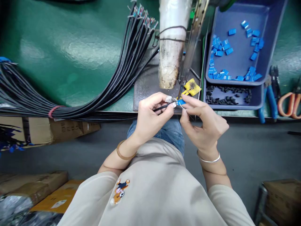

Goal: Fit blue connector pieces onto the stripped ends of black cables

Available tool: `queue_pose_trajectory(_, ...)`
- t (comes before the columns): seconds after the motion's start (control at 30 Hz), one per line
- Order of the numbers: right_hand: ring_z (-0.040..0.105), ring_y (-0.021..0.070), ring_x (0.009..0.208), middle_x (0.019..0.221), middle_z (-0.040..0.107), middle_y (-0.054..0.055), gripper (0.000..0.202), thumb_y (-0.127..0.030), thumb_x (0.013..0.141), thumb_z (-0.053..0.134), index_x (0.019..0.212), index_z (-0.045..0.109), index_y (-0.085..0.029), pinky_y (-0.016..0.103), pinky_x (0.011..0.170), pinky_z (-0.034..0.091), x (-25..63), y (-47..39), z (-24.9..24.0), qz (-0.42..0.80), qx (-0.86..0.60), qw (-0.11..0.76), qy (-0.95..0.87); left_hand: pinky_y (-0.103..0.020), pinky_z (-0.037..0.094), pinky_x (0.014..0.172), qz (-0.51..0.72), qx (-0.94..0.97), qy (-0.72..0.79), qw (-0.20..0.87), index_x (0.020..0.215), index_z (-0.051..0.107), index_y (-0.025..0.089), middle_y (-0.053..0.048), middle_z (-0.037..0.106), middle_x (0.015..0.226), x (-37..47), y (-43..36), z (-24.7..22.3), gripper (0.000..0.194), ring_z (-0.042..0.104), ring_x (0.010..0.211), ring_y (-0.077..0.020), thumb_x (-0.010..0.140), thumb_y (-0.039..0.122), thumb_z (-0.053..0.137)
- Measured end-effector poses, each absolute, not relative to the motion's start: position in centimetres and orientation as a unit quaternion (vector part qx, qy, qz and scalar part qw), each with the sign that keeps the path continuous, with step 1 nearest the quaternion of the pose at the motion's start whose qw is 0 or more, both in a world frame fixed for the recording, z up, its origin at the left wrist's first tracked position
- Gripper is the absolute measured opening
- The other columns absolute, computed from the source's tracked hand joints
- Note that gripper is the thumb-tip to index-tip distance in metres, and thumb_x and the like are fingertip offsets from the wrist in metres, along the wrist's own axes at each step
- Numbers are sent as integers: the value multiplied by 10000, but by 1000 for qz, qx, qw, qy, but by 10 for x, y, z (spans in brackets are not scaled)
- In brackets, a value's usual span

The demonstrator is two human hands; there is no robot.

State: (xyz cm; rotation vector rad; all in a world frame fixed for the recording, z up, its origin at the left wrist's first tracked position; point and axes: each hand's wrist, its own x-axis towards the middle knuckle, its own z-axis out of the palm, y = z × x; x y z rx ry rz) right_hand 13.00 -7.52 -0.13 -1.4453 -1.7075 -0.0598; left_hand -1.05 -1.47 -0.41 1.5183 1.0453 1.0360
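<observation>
My left hand (152, 116) pinches a black cable (161, 107) close to its stripped end, with white tape round one fingertip. Between the fingertips of both hands sits a small blue connector (180, 102), touching the cable's wire ends. My right hand (202, 121) is closed on the connector's right side. Just behind the fingers stands the tip of a soldering iron (180, 94), beside a yellow sponge (193, 87) with a dark burnt patch. A thin white strand shows below the connector; what it belongs to is unclear.
A thick bundle of black cables (113, 91) lies along the left, tied by a red band. A white wrapped tube (172, 47) hangs ahead. To the right are a bin of blue connectors (242, 56), a tray of black pieces (256, 100), blue-handled pliers (271, 100) and orange-handled scissors (285, 105).
</observation>
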Motion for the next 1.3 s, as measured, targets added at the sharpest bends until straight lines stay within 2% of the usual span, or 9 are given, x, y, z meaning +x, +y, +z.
queue_pose_trajectory(0.13, 757, 163, 869, 1133, 749, 23, 106, -128, 847, 619, 868, 592, -228, 265, 725, 626, 129, -75, -2, -33, -580, 435, -688, -158, 328, 434, 417, 612, 454, 496, 766, 609, 167, 40, 506, 623, -10, -16, -2, 62, 404, 498, -37, 757, 167, 671)
queue_pose_trajectory(0.33, 756, 169, 881, 1143, 744, 33, 95, -129, 839, 624, 855, 594, -217, 283, 743, 644, 131, -72, -7, 20, -570, 473, -671, -191, 401, 505, 470, 653, 420, 420, 786, 637, 181, -5, 613, 747, -12, -20, -7, 27, 536, 622, -81, 790, 163, 657)
queue_pose_trajectory(0.43, 756, 177, 879, 1137, 744, 28, 71, -154, 848, 618, 829, 595, -219, 308, 735, 656, 131, -71, -8, 52, -580, 479, -657, -189, 400, 505, 476, 665, 414, 400, 780, 635, 182, 1, 609, 743, -12, -20, -9, 61, 537, 625, -79, 779, 123, 648)
queue_pose_trajectory(0.77, 752, 190, 927, 1177, 727, 29, 95, -135, 855, 608, 856, 617, -229, 357, 820, 663, 132, -68, -4, 65, -566, 486, -663, -168, 362, 462, 466, 656, 444, 394, 782, 606, 178, 16, 579, 739, -9, -19, -6, 57, 512, 588, -61, 787, 134, 641)
queue_pose_trajectory(1.0, 752, 200, 935, 1155, 738, 39, 138, -85, 815, 639, 849, 633, -219, 344, 811, 661, 131, -69, 3, 55, -562, 491, -663, -170, 420, 507, 475, 661, 427, 393, 792, 606, 174, 6, 593, 764, -10, -19, -4, 50, 563, 631, -75, 797, 161, 654)
queue_pose_trajectory(1.3, 758, 172, 883, 1138, 746, 45, 132, -81, 809, 634, 847, 595, -201, 269, 760, 642, 129, -71, 1, 6, -577, 458, -677, -140, 376, 477, 437, 647, 443, 440, 762, 582, 161, 28, 538, 698, -10, -18, -2, 63, 483, 575, -48, 773, 125, 632)
